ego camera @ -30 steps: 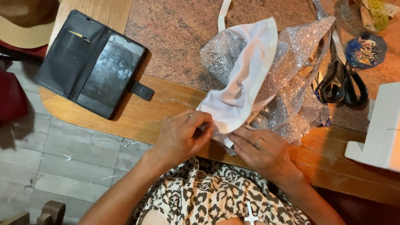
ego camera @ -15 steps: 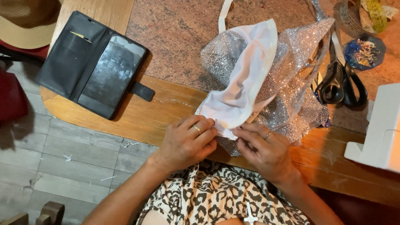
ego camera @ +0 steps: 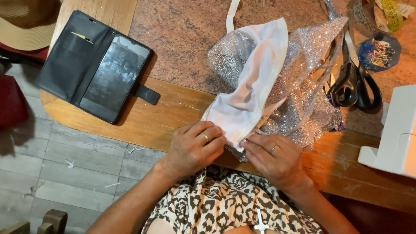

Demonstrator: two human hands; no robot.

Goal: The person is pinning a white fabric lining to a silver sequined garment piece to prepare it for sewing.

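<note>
Head camera, looking down at a wooden table edge with a stone-patterned top beyond it. A white fabric piece [ego camera: 253, 91] lies over silver glitter fabric [ego camera: 303, 86], its pointed lower corner at the near table edge, between both hands. The left hand [ego camera: 195, 147] has its fingers curled closed, pinching the left side of that corner. The right hand [ego camera: 273, 158] lies flatter, its fingertips pressing the glitter layer just beside the corner; whether it grips or only holds down cannot be told.

The fabric looks light, soft and limp (the glitter layer probably rough and snag-prone), so it likely handles best when taken at an edge or corner and kept flat on the table.

Around it: black-handled scissors [ego camera: 355, 84] to the right, touching the glitter fabric; a dish of pins [ego camera: 379, 52] farther right; a yellow measuring tape [ego camera: 392, 8] at the far right corner; a white machine [ego camera: 396, 134] at the right edge. An open black phone wallet case [ego camera: 93, 65] lies well apart on the left, a straw hat [ego camera: 26, 21] beyond it. Nothing lies between the hands and the fabric.
</note>
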